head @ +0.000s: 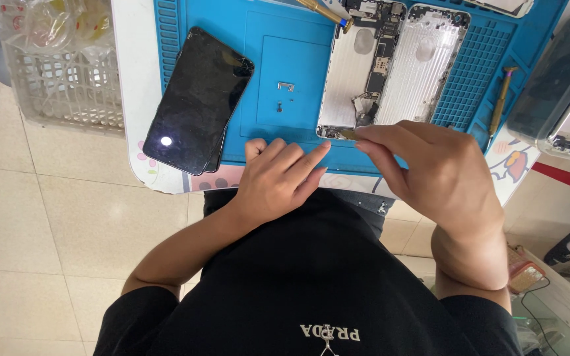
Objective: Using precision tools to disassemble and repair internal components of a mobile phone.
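Blue mat (pixel 285 59): opened phone shell (pixel 390 66) on it.
Right hand (pixel 430 165): pinching small part (pixel 346 134) at shell's lower edge.
Left hand (pixel 278 178): loosely curled, empty, bracing mat.
Next: steady, fine seating.

You wear a black T-shirt with short sleeves; the sleeves end above your elbows. On the chest there is white lettering and a small silver pendant. Your left hand (pixel 277 179) and right hand (pixel 440 178) are bare, without gloves, rings or a watch.
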